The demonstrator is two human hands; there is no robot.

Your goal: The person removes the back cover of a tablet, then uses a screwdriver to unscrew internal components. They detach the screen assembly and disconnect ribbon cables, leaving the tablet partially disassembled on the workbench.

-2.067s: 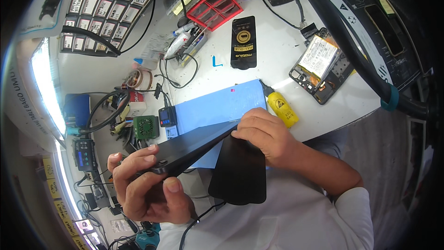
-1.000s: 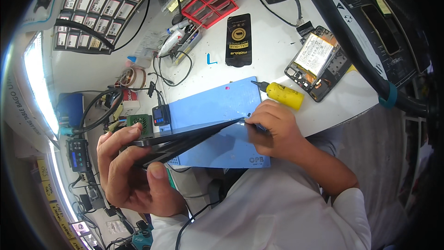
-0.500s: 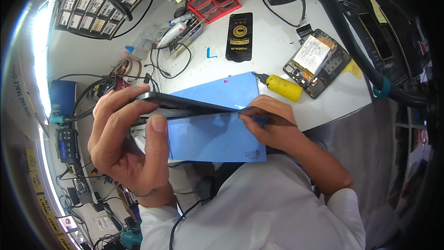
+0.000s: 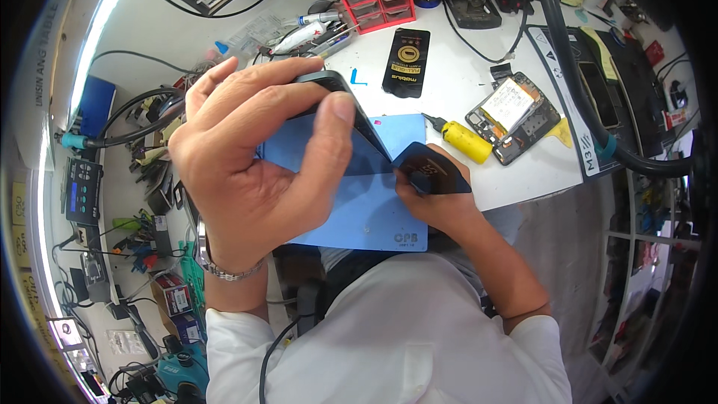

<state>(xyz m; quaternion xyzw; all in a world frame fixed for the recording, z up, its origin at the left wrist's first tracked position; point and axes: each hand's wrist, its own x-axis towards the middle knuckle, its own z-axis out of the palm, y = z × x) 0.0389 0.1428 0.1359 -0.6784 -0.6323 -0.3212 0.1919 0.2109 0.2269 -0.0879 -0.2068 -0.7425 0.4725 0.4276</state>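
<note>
My left hand is raised over the blue mat, its thumb and fingers closed round the upper end of a dark smartphone. The phone is tilted, and its lower corner points toward my right hand. Pinched in my right hand is a thin, dark, bendable card with faint print. The card's edge meets the phone's lower corner; whether it enters a seam I cannot make out. My left hand hides much of the phone.
Right of the mat lie a yellow bottle with a black nozzle and an opened phone with its battery exposed. Behind are a black flat package and a red drawer box. A thick black arm crosses at right.
My left hand has lifted its end of the phone and moved right, so the phone stands steeper. The card has turned to show more of its face. The whole view has shifted a little.
</note>
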